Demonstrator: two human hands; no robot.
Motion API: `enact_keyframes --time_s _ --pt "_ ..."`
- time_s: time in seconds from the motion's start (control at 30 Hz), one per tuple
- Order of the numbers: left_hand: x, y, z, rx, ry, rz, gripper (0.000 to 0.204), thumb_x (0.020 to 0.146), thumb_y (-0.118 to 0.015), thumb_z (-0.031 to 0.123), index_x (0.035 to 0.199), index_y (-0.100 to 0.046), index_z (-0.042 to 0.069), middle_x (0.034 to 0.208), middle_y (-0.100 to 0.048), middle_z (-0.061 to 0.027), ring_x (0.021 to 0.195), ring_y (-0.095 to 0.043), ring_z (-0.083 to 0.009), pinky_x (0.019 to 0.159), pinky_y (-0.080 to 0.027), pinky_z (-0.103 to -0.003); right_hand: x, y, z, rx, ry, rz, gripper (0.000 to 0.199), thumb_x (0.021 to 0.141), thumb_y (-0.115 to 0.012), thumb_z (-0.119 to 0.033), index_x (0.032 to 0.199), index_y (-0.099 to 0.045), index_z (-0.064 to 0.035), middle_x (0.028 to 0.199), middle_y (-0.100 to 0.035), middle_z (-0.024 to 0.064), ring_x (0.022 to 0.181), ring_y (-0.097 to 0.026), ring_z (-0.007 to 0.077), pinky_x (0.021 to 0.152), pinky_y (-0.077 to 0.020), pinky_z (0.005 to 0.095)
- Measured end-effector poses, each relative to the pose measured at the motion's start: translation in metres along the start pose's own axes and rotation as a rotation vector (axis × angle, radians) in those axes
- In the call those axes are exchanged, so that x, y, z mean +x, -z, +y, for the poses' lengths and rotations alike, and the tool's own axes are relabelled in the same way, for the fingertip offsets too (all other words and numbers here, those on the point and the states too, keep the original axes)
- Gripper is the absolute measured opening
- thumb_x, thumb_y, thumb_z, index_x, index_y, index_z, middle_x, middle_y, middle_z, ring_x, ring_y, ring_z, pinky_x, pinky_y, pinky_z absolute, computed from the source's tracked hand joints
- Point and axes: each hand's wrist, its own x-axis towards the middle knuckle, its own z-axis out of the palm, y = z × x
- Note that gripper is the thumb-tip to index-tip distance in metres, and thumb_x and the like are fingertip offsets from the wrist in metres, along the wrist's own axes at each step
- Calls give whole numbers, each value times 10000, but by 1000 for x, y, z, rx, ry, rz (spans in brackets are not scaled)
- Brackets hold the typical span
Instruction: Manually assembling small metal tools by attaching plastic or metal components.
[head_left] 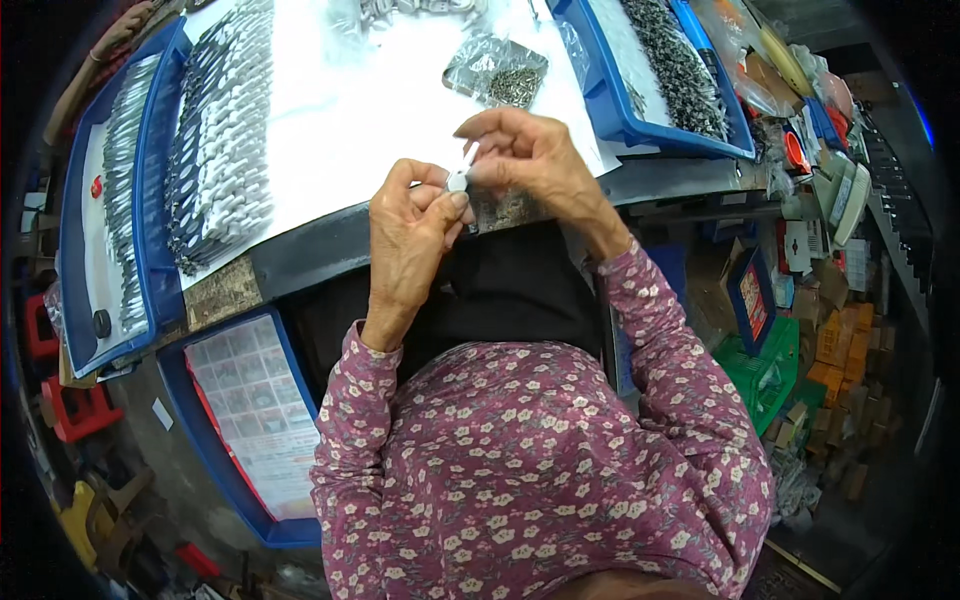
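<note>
My left hand pinches a small white part with a round end and a short white bar. A dark bit shows below it, too small to name. My right hand meets the part from the right, its thumb and fingers curled around the white bar and the index finger raised. The fingertips partly hide where they grip. Both hands are at the table's front edge, over white paper. Beyond them lies a clear plastic bag of small metal pieces.
Left are rows of white parts with dark loops and a blue tray of slim parts. Another blue tray with dark parts stands right. A blue bin with a printed sheet sits below. Someone's hand shows far left.
</note>
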Motion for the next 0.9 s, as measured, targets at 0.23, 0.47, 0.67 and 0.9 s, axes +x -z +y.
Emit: enact_keyframes --time_s 0.23,0.47,0.67,0.9 --pt "2 4 3 29 -1 19 93 820 -511 3 884 -448 26 653 -574 -62 498 -444 -35 428 -329 -151 37 52 38 -859 305 442 162 771 -587 -119 859 -607 16 712 -605 90 629 -581 183 567 -457 291" --pt "1 3 1 64 20 18 100 814 -516 5 887 -449 21 650 -579 -63 490 -444 -37 430 -331 -152 54 55 49 -1132 309 403 116 746 -569 -101 808 -594 -6 726 -612 133 640 -606 264 570 -466 341" --pt "3 5 -6 71 -18 3 144 815 -575 82 904 -467 46 664 -589 -46 467 -432 -27 383 -287 -129 50 58 49 -1071 265 425 100 755 -530 -91 772 -581 -6 668 -594 116 564 -579 227 528 -453 327" --pt "8 4 -6 81 -33 6 149 811 -577 86 897 -462 47 655 -584 -48 456 -430 -25 374 -287 -131 47 71 52 -724 268 398 110 778 -532 -83 783 -576 17 632 -556 31 553 -495 93 501 -414 248"
